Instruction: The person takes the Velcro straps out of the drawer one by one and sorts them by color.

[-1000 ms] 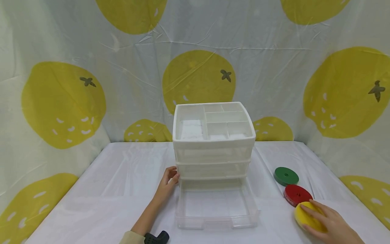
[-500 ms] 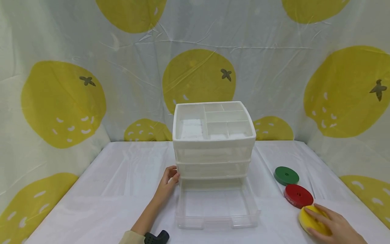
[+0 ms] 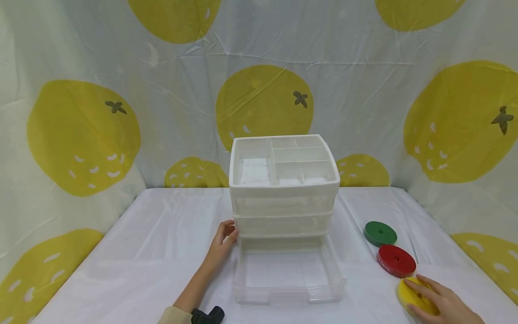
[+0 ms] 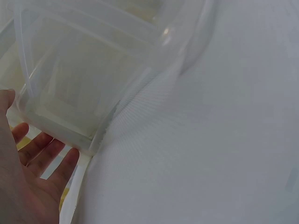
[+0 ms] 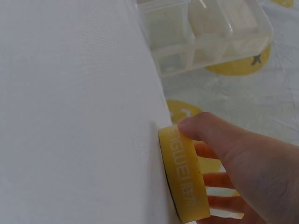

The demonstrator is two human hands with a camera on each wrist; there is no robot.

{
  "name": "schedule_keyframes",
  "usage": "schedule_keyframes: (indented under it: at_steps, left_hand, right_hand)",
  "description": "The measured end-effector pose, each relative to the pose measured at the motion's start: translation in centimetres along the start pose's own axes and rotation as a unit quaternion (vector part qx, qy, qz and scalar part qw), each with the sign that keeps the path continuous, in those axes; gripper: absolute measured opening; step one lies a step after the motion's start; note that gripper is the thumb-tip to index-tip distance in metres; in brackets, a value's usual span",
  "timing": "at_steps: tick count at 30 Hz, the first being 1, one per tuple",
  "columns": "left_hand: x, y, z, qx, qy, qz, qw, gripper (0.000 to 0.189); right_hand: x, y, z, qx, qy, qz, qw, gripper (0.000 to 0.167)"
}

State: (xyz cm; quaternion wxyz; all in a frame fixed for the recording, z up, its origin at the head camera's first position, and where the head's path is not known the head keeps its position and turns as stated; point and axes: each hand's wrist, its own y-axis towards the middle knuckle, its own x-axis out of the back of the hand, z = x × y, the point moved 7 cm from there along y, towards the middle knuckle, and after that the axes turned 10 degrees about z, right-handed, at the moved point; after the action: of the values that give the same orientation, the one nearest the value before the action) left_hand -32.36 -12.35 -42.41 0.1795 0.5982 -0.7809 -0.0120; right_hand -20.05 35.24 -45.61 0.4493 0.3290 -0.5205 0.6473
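My left hand (image 3: 220,240) rests its fingers against the left side of a white plastic drawer unit (image 3: 283,200). In the left wrist view, its fingers (image 4: 44,156) are spread and loosely bent along the translucent plastic. The unit's bottom drawer (image 3: 285,270) is pulled out, with nothing seen inside. At the right front, my right hand (image 3: 447,301) holds a yellow tape roll (image 5: 184,172) by its rim, the roll on the table. The thumb presses its edge, while the other fingers are partly hidden behind it. Beyond lie a red tape roll (image 3: 396,261) and a green tape roll (image 3: 380,234).
A white cloth covers the table (image 3: 170,225). Behind it hangs a curtain (image 3: 356,99) printed with yellow fruit. The drawer unit's top has a compartment tray (image 3: 259,171). The pulled-out drawer juts toward me between my hands.
The yellow tape roll has shifted slightly right and toward me with my right hand, away from the red one, and now lies flatter. My left hand has stayed put.
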Motion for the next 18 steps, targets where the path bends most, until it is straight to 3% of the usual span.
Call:
schedule_keyframes:
  at_steps: [13, 18]
  left_hand:
    - [-0.06, -0.13, -0.08, 0.005, -0.009, -0.001, 0.9999, 0.033]
    - [-0.04, -0.14, -0.22, 0.002, -0.002, -0.002, 1.0000, 0.033]
  right_hand:
    - [-0.27, 0.07, -0.10, -0.012, -0.016, 0.018, 0.9996, 0.080]
    - [0.60, -0.32, 0.58, -0.006, -0.064, -0.027, 0.9975, 0.078]
